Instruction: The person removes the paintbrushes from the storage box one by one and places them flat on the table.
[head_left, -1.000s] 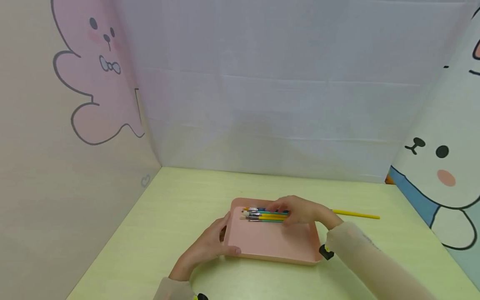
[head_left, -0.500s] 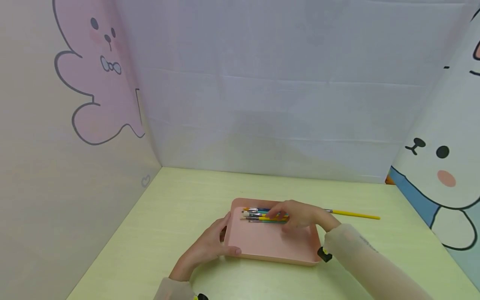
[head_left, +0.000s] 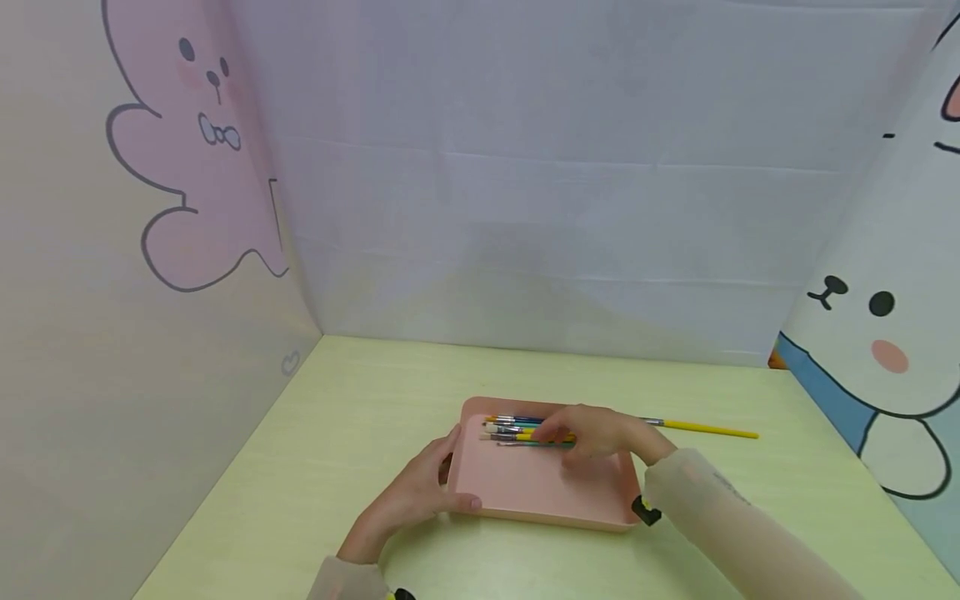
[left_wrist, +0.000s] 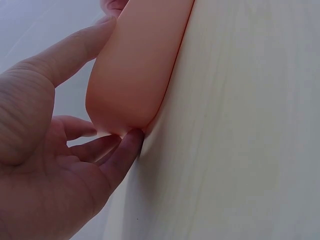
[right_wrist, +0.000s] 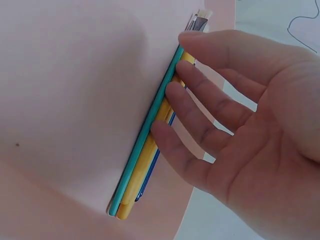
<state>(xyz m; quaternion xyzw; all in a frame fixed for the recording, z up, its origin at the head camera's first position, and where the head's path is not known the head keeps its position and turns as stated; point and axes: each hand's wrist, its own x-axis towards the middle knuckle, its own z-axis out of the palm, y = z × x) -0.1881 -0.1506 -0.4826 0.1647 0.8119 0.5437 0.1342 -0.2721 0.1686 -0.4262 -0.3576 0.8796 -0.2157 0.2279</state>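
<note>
A shallow pink tray [head_left: 525,487] lies on the table, with several paintbrushes [head_left: 513,429] side by side near its far edge. My left hand [head_left: 420,483] grips the tray's left end, thumb at the near rim and fingertips against the side wall [left_wrist: 140,65]. Over the brushes is my right hand [head_left: 588,433], which hides their handle ends in the head view. The right wrist view shows its loosely bent fingertips touching the row of handles: a teal handle [right_wrist: 145,125], yellow ones [right_wrist: 142,167] and a dark blue one [right_wrist: 157,160].
Another paintbrush with a yellow handle [head_left: 708,428] lies on the pale table [head_left: 375,400] right of the tray, partly hidden behind my right arm. A hanging white sheet [head_left: 562,208] stands at the back, with printed cartoon panels [head_left: 217,167] on both sides.
My right hand has shifted slightly toward me across the brushes, and more of the loose yellow brush shows behind the wrist. The left hand and the tray have stayed put.
</note>
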